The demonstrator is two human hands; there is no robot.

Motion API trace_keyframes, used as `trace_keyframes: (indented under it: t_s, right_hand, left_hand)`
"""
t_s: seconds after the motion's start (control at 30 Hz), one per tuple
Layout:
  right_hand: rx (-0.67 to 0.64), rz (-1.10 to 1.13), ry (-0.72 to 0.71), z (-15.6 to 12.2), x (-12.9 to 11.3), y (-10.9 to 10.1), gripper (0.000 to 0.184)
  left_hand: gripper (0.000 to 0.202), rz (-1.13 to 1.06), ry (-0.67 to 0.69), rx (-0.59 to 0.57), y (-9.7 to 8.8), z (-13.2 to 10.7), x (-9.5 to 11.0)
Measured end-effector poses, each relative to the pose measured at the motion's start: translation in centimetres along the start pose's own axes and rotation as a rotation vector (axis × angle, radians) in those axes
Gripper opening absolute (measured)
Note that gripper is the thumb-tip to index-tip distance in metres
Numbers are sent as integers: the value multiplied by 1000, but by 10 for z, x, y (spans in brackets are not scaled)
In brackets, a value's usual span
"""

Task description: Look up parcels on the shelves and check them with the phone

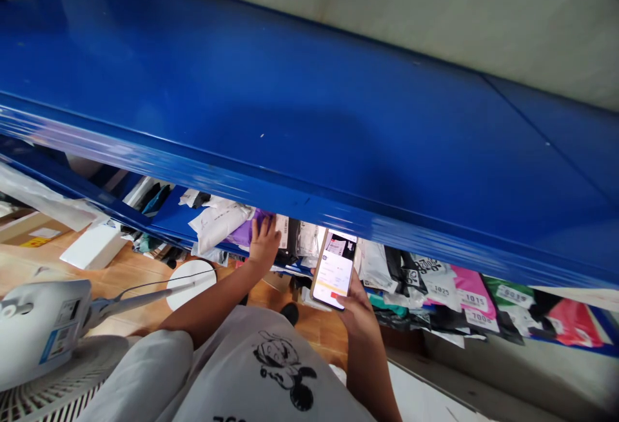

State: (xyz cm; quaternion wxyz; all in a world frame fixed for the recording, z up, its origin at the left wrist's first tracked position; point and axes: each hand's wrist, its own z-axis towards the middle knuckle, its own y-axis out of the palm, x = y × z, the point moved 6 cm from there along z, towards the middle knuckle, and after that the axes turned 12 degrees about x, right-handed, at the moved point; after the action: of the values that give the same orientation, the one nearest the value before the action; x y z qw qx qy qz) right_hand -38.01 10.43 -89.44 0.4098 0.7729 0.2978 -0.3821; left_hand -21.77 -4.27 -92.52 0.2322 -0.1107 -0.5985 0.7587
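My right hand holds a smartphone upright, its lit screen facing me, in front of a lower blue shelf. My left hand reaches under the upper shelf and rests on a purple parcel bag beside a black parcel with a white barcode label. A white parcel bag lies just left of the purple one. The fingers of my left hand are spread on the bag; I cannot tell if they grip it.
A wide blue metal shelf spans the view above my hands. More parcels, pink, black and white with numbered labels, line the lower shelf to the right. A white fan stands at the lower left, cardboard boxes on the wooden floor.
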Motion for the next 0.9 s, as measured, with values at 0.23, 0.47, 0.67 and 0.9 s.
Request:
trace_keyframes:
  t_s: [0.23,0.47,0.67,0.9]
  right_hand:
    - [-60,52,36,2,3,9,84]
    - [-102,145,73,5,11,17,75]
    - [-99,150,132,10,20,30,75]
    - [-129,129,134,14,31,46,77]
  left_hand:
    - [66,-32,143,-96,22,0,28]
    - [60,-14,158,-76,3,9,5]
    - [53,44,-101,-47,-9,11,-12]
    - [48,45,-158,-29,-14,16,-26]
